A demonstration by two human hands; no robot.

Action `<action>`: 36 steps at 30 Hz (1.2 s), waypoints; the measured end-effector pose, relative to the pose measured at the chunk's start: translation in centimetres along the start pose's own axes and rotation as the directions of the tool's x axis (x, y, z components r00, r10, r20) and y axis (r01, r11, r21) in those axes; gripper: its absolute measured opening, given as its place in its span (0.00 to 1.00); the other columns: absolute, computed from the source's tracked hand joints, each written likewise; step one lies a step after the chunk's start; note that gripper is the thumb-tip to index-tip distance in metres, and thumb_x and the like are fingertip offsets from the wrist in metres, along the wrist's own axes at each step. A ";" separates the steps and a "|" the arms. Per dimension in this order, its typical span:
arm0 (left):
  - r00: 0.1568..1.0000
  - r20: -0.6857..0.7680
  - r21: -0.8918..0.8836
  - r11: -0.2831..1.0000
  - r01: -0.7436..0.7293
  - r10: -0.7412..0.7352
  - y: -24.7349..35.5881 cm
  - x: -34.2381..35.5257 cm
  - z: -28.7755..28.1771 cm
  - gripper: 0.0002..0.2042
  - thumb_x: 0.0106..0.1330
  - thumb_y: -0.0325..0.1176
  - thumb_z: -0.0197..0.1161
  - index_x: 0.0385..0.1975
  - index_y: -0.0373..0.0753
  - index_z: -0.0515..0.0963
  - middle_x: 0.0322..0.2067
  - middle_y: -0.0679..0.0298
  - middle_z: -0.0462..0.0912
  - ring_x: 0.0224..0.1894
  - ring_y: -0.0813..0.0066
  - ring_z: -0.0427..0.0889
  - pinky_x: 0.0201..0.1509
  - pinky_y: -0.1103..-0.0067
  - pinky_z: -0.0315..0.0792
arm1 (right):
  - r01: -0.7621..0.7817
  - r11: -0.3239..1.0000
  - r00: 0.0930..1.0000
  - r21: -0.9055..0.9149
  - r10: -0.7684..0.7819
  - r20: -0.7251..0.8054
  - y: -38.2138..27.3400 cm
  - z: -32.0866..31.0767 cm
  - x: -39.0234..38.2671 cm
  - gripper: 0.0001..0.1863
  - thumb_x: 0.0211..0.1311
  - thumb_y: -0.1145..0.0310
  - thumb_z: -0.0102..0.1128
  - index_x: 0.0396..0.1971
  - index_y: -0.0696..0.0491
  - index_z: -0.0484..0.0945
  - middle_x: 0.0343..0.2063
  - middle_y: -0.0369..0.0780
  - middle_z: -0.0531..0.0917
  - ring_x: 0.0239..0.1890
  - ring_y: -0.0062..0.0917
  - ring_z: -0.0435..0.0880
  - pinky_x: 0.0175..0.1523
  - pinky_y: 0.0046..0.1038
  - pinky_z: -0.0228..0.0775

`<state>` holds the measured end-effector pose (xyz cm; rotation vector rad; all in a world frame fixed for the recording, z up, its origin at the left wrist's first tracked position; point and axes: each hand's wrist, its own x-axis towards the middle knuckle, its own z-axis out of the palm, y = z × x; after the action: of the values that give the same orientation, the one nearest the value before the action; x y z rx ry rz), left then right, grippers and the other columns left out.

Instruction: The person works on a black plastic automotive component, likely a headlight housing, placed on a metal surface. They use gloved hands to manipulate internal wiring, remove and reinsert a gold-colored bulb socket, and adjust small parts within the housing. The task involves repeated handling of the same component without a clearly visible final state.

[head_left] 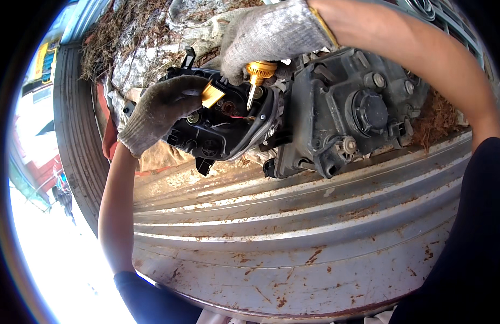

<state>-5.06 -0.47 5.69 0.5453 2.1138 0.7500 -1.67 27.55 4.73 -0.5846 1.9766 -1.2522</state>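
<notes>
My gloved left hand (169, 102) is closed at the left side of a black headlight housing (231, 140), with a small yellow rectangular piece (212, 96) at its fingertips. My gloved right hand (255, 43) grips a gold bulb (260, 70) by its finned base, its pale stem pointing down over the housing. Below the bulb, a thin red wire (242, 116) lies beside a round opening (228, 107). A larger, dusty black housing (336, 108) with a round rear cap (370, 110) rests just to the right.
Both housings lie on dirty sacks (190, 21) and dry fibrous debris (439, 116), above a ridged, rusty metal surface (293, 248) that curves toward me. A dark metal edge (69, 108) runs down the left, with bright ground and coloured objects beyond.
</notes>
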 end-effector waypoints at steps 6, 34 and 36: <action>0.998 -0.034 0.052 0.997 0.063 -0.061 -0.8 -0.8 -0.6 0.17 0.68 0.30 0.68 0.57 0.40 0.81 0.48 0.66 0.87 0.47 0.79 0.84 0.54 0.80 0.78 | -0.186 0.978 0.975 0.095 0.196 -0.106 -0.7 2.4 0.6 0.11 0.51 0.65 0.65 0.22 0.59 0.83 0.19 0.41 0.81 0.16 0.22 0.78 0.19 0.25 0.71; 0.905 0.020 0.695 0.645 -0.318 0.424 -1.5 -2.9 3.0 0.12 0.52 0.29 0.73 0.38 0.43 0.85 0.42 0.57 0.77 0.47 0.53 0.78 0.51 0.64 0.74 | -0.369 0.924 0.919 0.102 0.347 0.186 0.2 6.3 8.1 0.17 0.62 0.56 0.60 0.26 0.57 0.80 0.16 0.37 0.78 0.15 0.23 0.75 0.21 0.27 0.66; 0.904 0.017 0.688 0.651 -0.321 0.428 -1.7 -2.8 2.9 0.12 0.52 0.29 0.73 0.38 0.42 0.85 0.42 0.57 0.77 0.47 0.53 0.78 0.51 0.64 0.74 | -0.358 0.932 0.925 0.062 0.345 0.158 -0.4 5.9 7.2 0.18 0.61 0.55 0.60 0.25 0.57 0.81 0.16 0.38 0.79 0.16 0.23 0.76 0.21 0.28 0.67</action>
<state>-1.25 -2.47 4.67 1.4070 2.4259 0.1831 -1.76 18.92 1.07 -0.2509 1.7964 -1.0376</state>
